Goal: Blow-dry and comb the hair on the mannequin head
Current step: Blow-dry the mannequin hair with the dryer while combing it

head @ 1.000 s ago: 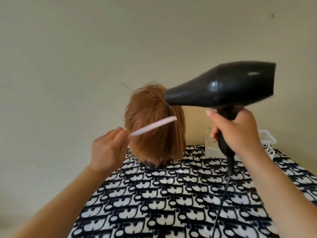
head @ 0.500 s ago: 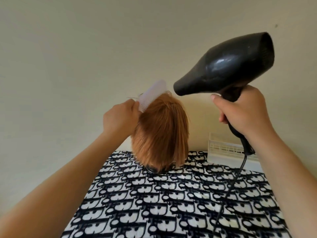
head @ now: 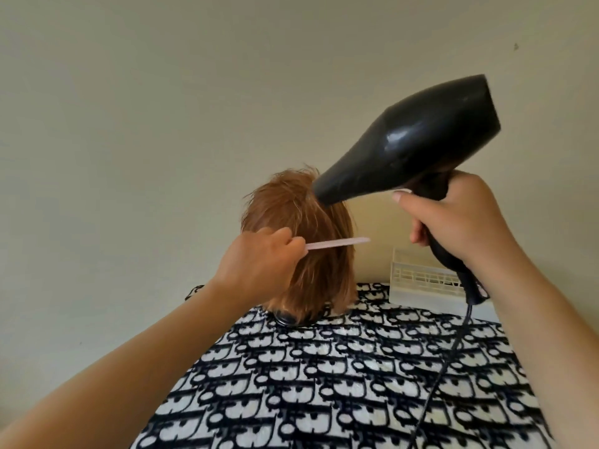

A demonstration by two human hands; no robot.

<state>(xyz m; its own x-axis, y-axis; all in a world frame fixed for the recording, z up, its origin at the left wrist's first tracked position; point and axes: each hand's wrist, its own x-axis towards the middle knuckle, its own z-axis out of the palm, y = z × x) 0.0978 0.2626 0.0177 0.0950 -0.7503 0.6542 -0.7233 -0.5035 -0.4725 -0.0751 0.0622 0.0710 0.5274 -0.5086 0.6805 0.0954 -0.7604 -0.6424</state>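
Ginger, straight hair (head: 311, 254) hangs smooth down the mannequin head between both hands, with tufts ruffled at the crown. Left hand (head: 259, 264) pinches a pink comb (head: 337, 244) lying across it; right hand (head: 460, 222) grips the black hair dryer (head: 421, 140), nozzle at the crown.

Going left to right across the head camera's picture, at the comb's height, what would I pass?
Left hand → pink comb → right hand. The mannequin's ginger hair, black hair dryer and white basket overlap these, so they are left out.
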